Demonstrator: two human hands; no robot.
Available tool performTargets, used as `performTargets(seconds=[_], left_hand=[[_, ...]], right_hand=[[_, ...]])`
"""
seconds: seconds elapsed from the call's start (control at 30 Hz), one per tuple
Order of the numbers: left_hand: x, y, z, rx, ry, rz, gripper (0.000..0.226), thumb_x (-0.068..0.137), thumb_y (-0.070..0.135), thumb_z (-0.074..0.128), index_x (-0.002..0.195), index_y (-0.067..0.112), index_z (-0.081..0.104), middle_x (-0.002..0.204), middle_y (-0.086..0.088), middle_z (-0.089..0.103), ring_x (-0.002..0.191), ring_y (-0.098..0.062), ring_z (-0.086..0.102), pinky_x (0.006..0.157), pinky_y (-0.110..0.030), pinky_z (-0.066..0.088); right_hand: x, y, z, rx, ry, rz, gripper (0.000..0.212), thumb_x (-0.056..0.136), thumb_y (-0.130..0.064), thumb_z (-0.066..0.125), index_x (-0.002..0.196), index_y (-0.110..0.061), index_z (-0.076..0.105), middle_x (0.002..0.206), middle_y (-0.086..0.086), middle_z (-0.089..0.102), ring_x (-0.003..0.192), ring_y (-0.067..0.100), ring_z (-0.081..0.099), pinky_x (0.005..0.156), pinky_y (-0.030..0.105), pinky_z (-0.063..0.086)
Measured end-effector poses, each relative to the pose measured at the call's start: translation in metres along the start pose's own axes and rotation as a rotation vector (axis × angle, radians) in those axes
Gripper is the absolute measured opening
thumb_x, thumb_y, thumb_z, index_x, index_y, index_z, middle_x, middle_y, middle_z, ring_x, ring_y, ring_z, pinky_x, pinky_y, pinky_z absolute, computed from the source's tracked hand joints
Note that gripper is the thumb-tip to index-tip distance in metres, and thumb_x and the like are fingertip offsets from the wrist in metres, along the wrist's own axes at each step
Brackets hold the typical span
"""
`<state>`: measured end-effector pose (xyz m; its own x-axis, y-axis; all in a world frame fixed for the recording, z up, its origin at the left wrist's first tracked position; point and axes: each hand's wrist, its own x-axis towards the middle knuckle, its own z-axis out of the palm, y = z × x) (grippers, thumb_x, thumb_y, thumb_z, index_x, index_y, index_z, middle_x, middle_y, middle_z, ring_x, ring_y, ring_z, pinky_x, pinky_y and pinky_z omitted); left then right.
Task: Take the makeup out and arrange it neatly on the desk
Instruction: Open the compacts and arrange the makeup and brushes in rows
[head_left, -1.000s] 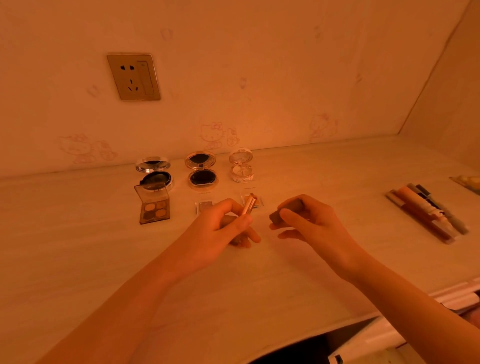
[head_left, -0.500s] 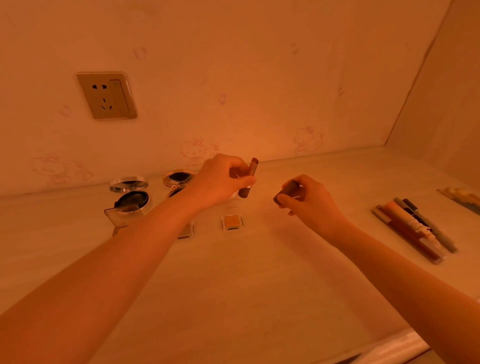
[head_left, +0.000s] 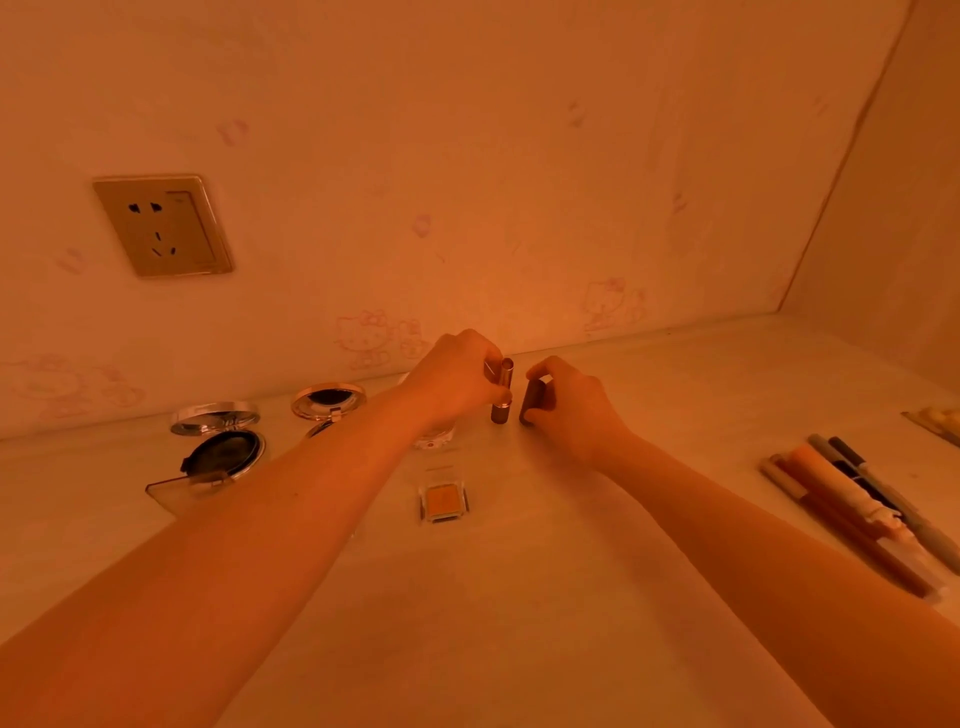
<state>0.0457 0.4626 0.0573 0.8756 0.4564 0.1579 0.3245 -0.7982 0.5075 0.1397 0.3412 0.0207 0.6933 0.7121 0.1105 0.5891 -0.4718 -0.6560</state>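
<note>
An uncapped lipstick (head_left: 503, 394) stands upright near the back of the desk (head_left: 519, 597), and my left hand (head_left: 453, 382) pinches its upper part. Just to its right my right hand (head_left: 571, 402) grips the dark lipstick cap (head_left: 531, 402), held upright with its lower end at the desk surface. A small square eyeshadow pan (head_left: 442, 500) lies in front of my hands. Two open round compacts (head_left: 224, 448) (head_left: 327, 404) and a tilted clear palette lid (head_left: 179, 491) sit at the left. My left arm hides a clear jar (head_left: 434, 439) and part of the palette.
A row of pens and slim makeup tubes (head_left: 862, 506) lies at the right. Another item (head_left: 935, 421) pokes in at the far right edge. The wall with a power socket (head_left: 163, 224) stands right behind the desk; a side wall closes the right corner.
Both hands moved away from me toward the back wall. The lipstick went from held in the air to standing on the desk, and the cap came down beside it.
</note>
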Motion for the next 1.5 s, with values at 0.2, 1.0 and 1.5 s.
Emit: performTargets(seconds=[0.2, 1.0, 1.5], left_hand=[[0.006, -0.007, 0.004, -0.02, 0.0, -0.038, 0.013, 0.071, 0.017, 0.077, 0.079, 0.009, 0.072, 0.081, -0.006, 0.071, 0.079, -0.021, 0.066, 0.071, -0.04, 0.054], [0.013, -0.009, 0.005, 0.152, 0.0, -0.109, 0.014, 0.066, 0.021, 0.077, 0.076, 0.014, 0.07, 0.077, -0.006, 0.068, 0.074, -0.024, 0.065, 0.061, -0.034, 0.05], [-0.01, 0.004, -0.02, 0.186, 0.097, -0.043, 0.04, 0.087, 0.029, 0.066, 0.125, 0.018, 0.057, 0.116, 0.002, 0.064, 0.105, -0.017, 0.057, 0.085, -0.031, 0.047]], right_hand=[[0.012, 0.004, 0.006, 0.011, 0.0, -0.008, 0.039, 0.084, -0.015, 0.069, 0.119, -0.018, 0.053, 0.114, 0.007, 0.063, 0.097, 0.017, 0.058, 0.081, 0.025, 0.046], [0.008, 0.002, 0.012, 0.006, -0.003, -0.039, 0.031, 0.084, -0.022, 0.068, 0.112, -0.014, 0.059, 0.11, 0.005, 0.063, 0.087, 0.012, 0.052, 0.074, 0.022, 0.04], [-0.045, 0.015, -0.035, -0.289, 0.01, -0.097, 0.04, 0.095, -0.03, 0.051, 0.134, -0.022, 0.043, 0.133, 0.0, 0.052, 0.119, 0.017, 0.05, 0.096, 0.028, 0.044]])
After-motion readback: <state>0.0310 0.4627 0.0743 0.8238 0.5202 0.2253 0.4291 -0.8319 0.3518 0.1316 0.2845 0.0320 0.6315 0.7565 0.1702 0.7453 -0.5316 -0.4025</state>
